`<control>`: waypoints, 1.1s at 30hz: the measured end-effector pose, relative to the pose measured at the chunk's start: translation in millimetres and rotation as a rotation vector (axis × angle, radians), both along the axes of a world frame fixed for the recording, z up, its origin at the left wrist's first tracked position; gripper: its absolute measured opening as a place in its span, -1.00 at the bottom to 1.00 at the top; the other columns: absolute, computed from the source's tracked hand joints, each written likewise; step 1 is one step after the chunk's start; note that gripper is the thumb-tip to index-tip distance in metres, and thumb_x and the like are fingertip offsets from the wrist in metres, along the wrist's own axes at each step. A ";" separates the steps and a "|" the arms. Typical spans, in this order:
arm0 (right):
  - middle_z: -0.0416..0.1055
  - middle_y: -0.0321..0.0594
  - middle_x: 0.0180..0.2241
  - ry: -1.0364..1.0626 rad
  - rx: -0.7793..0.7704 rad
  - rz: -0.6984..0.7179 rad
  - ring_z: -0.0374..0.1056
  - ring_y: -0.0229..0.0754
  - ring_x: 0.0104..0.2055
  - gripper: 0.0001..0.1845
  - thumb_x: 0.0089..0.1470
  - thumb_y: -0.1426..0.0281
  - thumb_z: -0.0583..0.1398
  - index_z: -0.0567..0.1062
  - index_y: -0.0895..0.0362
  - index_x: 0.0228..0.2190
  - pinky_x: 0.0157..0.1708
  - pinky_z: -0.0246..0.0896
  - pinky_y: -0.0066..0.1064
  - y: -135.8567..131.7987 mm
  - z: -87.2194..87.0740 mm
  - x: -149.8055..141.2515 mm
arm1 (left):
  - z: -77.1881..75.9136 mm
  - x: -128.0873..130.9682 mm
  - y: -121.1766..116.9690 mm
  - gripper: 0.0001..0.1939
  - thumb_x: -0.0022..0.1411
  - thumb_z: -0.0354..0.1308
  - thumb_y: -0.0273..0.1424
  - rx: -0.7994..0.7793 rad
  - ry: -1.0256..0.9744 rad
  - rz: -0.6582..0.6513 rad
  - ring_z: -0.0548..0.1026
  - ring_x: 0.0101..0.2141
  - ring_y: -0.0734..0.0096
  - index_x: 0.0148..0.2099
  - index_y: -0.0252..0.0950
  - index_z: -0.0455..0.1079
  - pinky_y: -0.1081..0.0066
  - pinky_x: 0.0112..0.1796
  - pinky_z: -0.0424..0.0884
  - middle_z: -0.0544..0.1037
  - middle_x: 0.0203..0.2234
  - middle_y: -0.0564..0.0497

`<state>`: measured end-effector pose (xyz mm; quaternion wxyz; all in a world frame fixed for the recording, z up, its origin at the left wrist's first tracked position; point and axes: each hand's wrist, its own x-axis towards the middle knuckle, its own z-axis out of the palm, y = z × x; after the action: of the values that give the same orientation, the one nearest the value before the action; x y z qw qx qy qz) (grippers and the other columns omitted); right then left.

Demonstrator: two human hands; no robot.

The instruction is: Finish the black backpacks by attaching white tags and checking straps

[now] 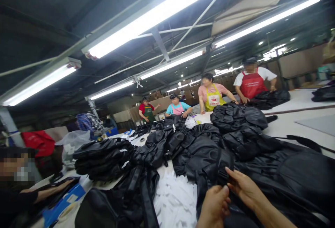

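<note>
Both hands are at the lower right of the head view, close together over a black backpack (206,158). My right hand (244,188) pinches a black buckle (223,174) on the backpack's strap between thumb and fingers. Just below it, my left hand (215,203) is closed with the thumb on top, gripping what looks like the lower part of the same strap. The fingers partly cover the strap there. Beside the left hand lies a heap of white paper-like pieces (175,200).
More black bags cover the table, with a stacked pile (104,156) at left and another bag (306,175) at right. A co-worker (15,186) sits close at left by a blue box (64,203). Several co-workers in aprons stand along the far side.
</note>
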<state>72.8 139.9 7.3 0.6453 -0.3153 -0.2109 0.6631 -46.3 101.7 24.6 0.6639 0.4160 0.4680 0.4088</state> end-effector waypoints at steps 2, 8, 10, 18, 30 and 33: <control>0.32 -0.32 -0.56 -0.056 0.041 0.032 0.23 -0.30 -0.56 -0.60 -0.36 0.28 0.43 0.34 0.15 -0.55 -0.68 0.22 -0.61 -2.7 -1.6 1.0 | -1.6 1.8 -0.5 -0.54 -0.31 0.27 -0.16 -0.039 -0.097 0.102 0.02 -0.73 0.72 -0.46 -0.28 0.11 0.55 -0.61 -0.19 0.16 -0.71 0.20; 0.33 -0.28 -0.58 -0.187 0.140 0.038 0.21 -0.32 -0.59 -0.59 -0.32 0.18 0.39 0.39 0.20 -0.53 -0.68 0.15 -0.62 -10.2 5.9 4.5 | 16.0 -7.0 -16.7 -0.66 -0.20 0.16 -0.21 0.090 -0.029 0.007 0.20 -0.74 0.60 -0.45 -0.30 0.15 0.55 -0.64 0.00 0.34 -0.75 0.08; 0.33 -0.26 -0.57 -0.160 0.133 0.015 0.21 -0.32 -0.59 -0.57 -0.35 0.18 0.40 0.39 0.21 -0.54 -0.69 0.15 -0.62 -13.2 9.8 4.6 | 21.8 -12.8 -17.6 -0.72 -0.13 0.11 -0.21 0.135 0.146 -0.018 0.08 -0.80 0.64 -0.43 -0.30 0.18 0.54 -0.69 -0.07 0.29 -0.81 0.14; 0.30 -0.25 -0.62 -0.188 0.086 -0.017 0.18 -0.31 -0.65 -0.54 -0.44 0.18 0.38 0.37 0.24 -0.57 -0.76 0.08 -0.62 -19.9 3.1 -1.3 | 6.6 -10.1 2.8 -0.86 -0.08 0.10 -0.37 0.525 0.432 0.066 0.30 -0.49 0.53 -0.47 -0.35 0.37 0.51 -0.41 0.20 0.41 -0.58 0.08; 0.22 -0.29 -0.66 -0.062 0.107 -0.074 0.11 -0.37 -0.68 -0.57 -0.39 0.21 0.37 0.29 0.22 -0.64 -0.76 0.04 -0.63 -19.2 12.2 13.3 | 15.3 -9.8 -7.8 -0.76 -0.16 0.18 -0.31 0.187 0.284 -0.079 0.18 -0.67 0.65 -0.45 -0.39 0.36 0.55 -0.60 0.07 0.32 -0.68 0.11; 0.21 -0.27 -0.71 -0.080 0.081 -0.014 0.11 -0.34 -0.72 -0.58 -0.40 0.24 0.37 0.29 0.22 -0.65 -0.80 0.03 -0.61 -18.5 10.1 6.5 | 20.6 -8.1 0.0 -0.77 -0.17 0.19 -0.33 0.288 0.291 -0.040 0.22 -0.63 0.64 -0.44 -0.40 0.39 0.56 -0.57 0.09 0.36 -0.64 0.09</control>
<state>79.2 121.4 17.4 0.6533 -0.3167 -0.2611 0.6362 -54.4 101.8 45.2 0.5310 0.5706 0.4874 0.3936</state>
